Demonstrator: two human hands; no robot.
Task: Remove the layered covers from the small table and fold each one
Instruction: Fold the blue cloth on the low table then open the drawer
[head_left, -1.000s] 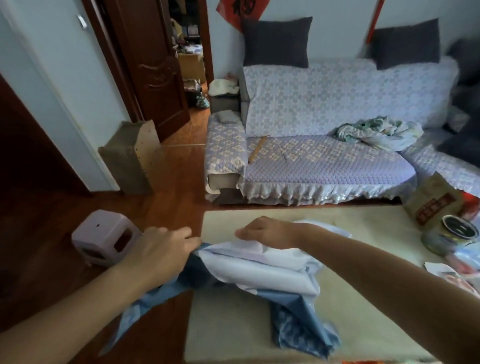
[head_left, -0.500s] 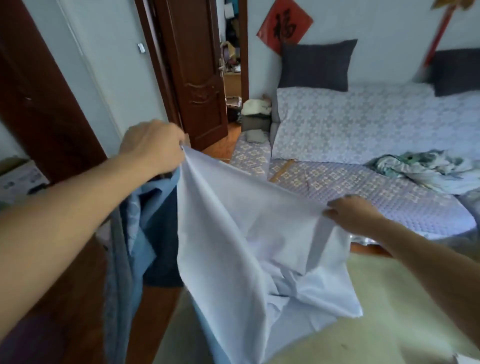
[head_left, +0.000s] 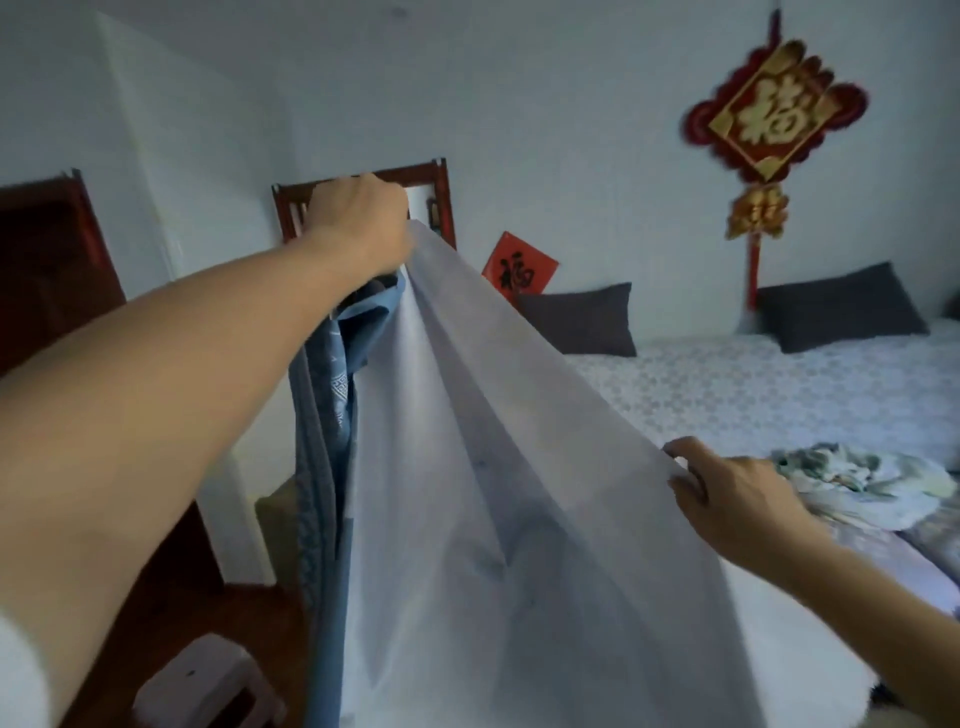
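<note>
Between left hand (head_left: 358, 223) and right hand (head_left: 727, 499) — smooth pale cover (head_left: 498, 493), pinched.

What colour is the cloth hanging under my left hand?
Blue cloth with a pale woven pattern, head view.

Since a second ago, the left hand (head_left: 358, 223) lifts its corner of the cover (head_left: 519, 519) from the worktop to overhead, while the right hand (head_left: 737, 499) spreads the opposite edge outward.

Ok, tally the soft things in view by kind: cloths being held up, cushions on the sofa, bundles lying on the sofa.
Held cloths: 2, white cloth and blue cloth
Cushions: 2, left cushion and right cushion
Bundles: 1, crumpled bundle
Total: 5
</note>
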